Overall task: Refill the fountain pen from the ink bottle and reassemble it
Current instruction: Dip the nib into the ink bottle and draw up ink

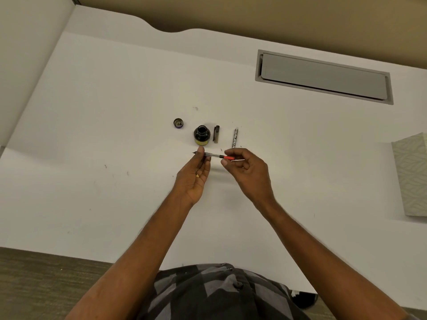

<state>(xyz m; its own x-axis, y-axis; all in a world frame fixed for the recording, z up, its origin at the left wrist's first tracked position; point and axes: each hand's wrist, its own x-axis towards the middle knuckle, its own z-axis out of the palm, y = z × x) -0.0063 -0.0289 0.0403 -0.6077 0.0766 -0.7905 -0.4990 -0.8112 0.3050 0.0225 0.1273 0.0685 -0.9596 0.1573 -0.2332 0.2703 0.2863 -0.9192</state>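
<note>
Both hands [196,172] pinch slim pen [213,155] (clear, red-tipped).

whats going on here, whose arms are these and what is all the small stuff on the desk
This is one picture from a camera worn on a person's head, looking down at their own bare hands; there is no machine. The left hand and right hand hold the pen's inner part level between them, nib pointing left, red end at the right fingers. On the white desk stand an open ink bottle, its lid to the left, a dark pen cap and a patterned pen barrel to the right.
</note>
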